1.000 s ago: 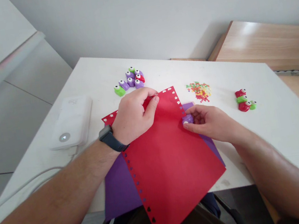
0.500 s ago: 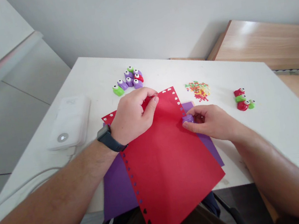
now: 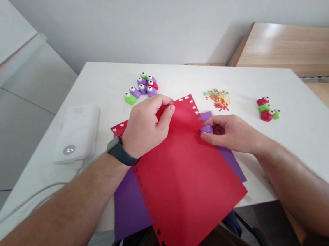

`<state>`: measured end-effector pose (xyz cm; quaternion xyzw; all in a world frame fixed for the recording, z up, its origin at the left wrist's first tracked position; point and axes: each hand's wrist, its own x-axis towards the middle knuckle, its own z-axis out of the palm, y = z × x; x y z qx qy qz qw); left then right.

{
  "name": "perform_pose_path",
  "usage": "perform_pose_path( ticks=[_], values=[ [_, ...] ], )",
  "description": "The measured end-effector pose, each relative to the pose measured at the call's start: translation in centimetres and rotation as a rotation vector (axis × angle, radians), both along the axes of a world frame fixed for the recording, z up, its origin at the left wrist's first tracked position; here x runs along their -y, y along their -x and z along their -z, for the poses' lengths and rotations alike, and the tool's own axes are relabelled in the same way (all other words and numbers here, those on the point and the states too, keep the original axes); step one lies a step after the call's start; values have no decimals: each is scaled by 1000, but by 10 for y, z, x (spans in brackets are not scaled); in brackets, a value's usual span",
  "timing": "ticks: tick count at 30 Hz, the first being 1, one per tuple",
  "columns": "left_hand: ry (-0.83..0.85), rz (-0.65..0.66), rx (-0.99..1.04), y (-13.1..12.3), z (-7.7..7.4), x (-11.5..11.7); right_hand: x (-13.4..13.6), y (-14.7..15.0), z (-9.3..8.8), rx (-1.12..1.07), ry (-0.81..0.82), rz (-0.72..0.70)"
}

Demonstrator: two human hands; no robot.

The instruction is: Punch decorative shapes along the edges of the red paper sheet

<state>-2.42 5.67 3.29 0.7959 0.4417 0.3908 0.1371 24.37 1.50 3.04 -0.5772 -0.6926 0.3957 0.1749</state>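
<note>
Well, at the far left of the bench (image 3: 316, 136) sits a white power bank (image 3: 75, 133), its cable (image 3: 30, 200) trailing away along the surface. Just right of it, the left hand (image 3: 145, 128), with a dark watch (image 3: 119, 151) on the wrist, is curled closed, its thumb and fingers pinching the top edge of the red sheet (image 3: 187, 186). That sheet lies askew on a purple sheet (image 3: 128, 207), which shows on both sides and, like the red one, overhangs the near edge of the bench. Small punched hearts and stars line the red sheet's edges. Beyond the left hand stand purple, green and red punches (image 3: 143, 87). Between the hands, further off, lies a heap of paper bits (image 3: 217, 100). The right hand (image 3: 231, 133) is closed around a purple punch (image 3: 206, 130) set on the sheet's right edge. Further right stand red and green punches (image 3: 267, 109), below a wooden board (image 3: 290, 47).

The step in hand appears to be punching a border along that edge; the next press calls for the left hand keeping the sheet steady and the punch sitting square.
</note>
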Motion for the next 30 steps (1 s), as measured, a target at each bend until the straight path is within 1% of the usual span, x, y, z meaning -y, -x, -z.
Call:
perform_pose_path(
  ticks=[10,16,22,30],
  values=[
    [-5,20,-4,0,-1,0,0,0,0,-1,1,-22],
    [12,14,-3,0,-2,1,2,0,-4,-6,19,-45],
    [2,16,-7,0,-2,1,2,-1,-4,-14,51,-62],
    [8,21,-1,0,-2,1,2,1,-5,7,31,-77]
  ],
)
